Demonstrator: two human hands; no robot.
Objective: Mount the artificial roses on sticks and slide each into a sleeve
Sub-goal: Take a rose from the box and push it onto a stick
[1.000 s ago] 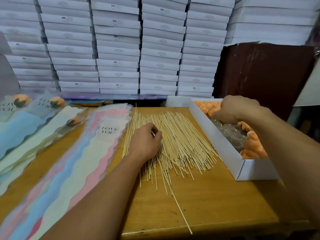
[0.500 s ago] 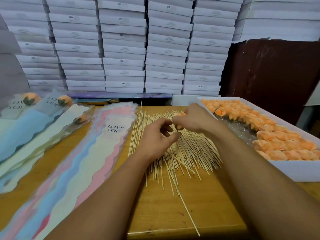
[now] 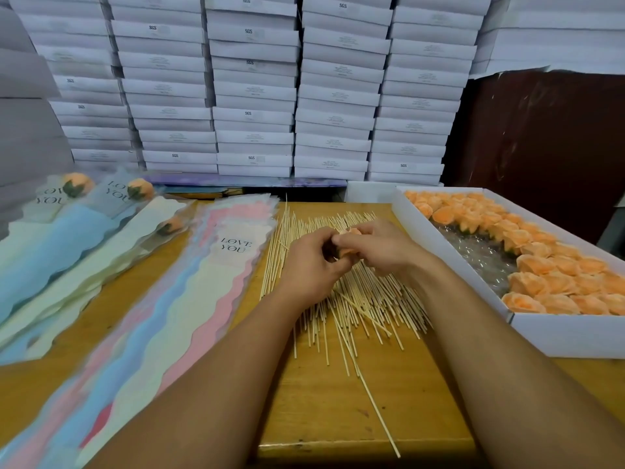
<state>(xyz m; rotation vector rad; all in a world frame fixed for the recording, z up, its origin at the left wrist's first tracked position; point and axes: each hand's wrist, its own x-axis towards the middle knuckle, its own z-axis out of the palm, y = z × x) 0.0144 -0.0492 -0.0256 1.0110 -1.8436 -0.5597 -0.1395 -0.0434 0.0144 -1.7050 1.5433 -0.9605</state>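
Observation:
Over the pile of thin wooden sticks (image 3: 375, 299), my right hand (image 3: 378, 248) grips an orange artificial rose (image 3: 350, 232). My left hand (image 3: 309, 269) meets it from the left with curled fingers at the rose's base. It appears to pinch one stick (image 3: 375, 401) that runs out under the hand toward the table's front edge. To the left lies a stack of pastel "LOVE YOU" sleeves (image 3: 216, 265). Further left lie sleeves with roses (image 3: 140, 189) inside them.
A white box (image 3: 575, 336) on the right holds several orange roses (image 3: 541, 265) on clear plastic. White flat cartons (image 3: 253, 96) are stacked high behind the wooden table (image 3: 338, 411). A dark brown panel (image 3: 541, 130) stands at the back right.
My right hand took a rose from the box and carried it left to meet my left hand over the sticks. My left hand lifted off the pile and closed in on the rose's base.

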